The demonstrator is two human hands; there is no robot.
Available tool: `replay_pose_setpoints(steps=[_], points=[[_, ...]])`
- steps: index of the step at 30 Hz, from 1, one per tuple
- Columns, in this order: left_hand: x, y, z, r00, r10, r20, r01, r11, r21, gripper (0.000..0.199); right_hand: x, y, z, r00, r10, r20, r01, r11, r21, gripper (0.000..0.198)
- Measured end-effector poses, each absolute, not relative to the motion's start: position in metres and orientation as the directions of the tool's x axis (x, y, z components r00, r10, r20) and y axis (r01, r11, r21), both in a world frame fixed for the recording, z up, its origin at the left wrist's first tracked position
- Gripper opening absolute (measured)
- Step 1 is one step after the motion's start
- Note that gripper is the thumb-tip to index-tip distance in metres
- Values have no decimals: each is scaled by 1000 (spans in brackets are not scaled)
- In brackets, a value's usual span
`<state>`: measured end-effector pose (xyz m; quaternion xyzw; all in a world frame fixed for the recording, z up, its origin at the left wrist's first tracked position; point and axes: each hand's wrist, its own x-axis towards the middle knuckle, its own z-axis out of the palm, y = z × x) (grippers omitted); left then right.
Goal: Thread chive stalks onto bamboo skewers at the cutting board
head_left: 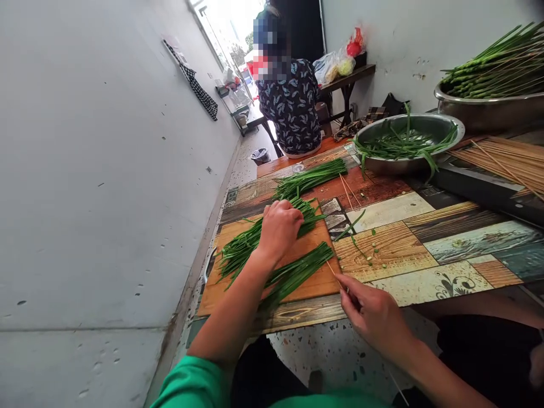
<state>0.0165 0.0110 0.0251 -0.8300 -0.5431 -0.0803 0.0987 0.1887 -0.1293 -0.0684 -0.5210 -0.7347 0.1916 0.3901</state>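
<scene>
My left hand (281, 225) is closed over a loose pile of garlic chives (242, 247) on a wooden cutting board (250, 286), its fingers curled into the stalks. My right hand (376, 311), at the table's near edge, pinches a thin bamboo skewer (333, 272) between thumb and fingers. The skewer's far end meets the cut end of a flat bundle of chives (301, 269) on the board's near side; whether it pierces the stalks I cannot tell. Behind the board lies another chive bundle (317, 177), with two loose skewers (349, 191) beside it.
A metal bowl (457, 127) of trimmed greens stands at the back right. Behind it, a larger metal basin (440, 97) holds long green stalks. Many skewers (505, 161) lie at the right, near a dark flat object (480, 192). A person (289, 107) sits beyond the table, facing away.
</scene>
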Motion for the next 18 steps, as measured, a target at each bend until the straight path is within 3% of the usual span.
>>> replay_pose_setpoints(steps=[18], points=[[5, 14, 9, 410, 898, 157, 912, -400, -91, 12, 191, -131, -71, -155, 878, 452, 621, 443, -647, 32]])
